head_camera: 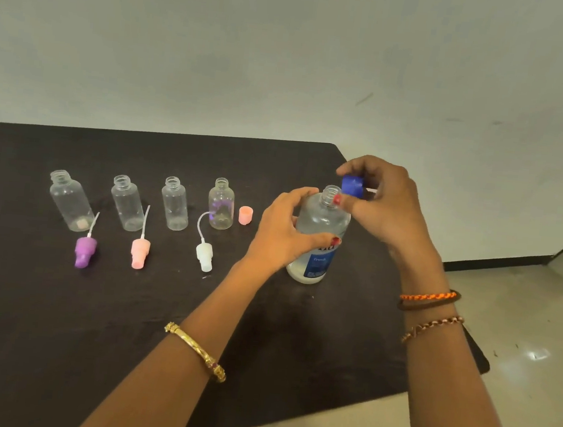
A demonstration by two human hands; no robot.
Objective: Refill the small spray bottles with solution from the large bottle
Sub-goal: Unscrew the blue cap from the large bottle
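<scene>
Centrally, the large clear plastic bottle with a blue label (319, 237) is stood upright on the dark table (25, 292), its neck uncapped. Its shoulder is grasped by the left hand (285, 231). Just above and right of the neck, the blue screw cap (353, 185) is pinched in the right hand (382, 206). Left of the large bottle, 4 small clear open spray bottles (174, 208) are lined up; a pink cap (245, 215) and 3 detached spray heads (140, 251) are laid near them.
</scene>
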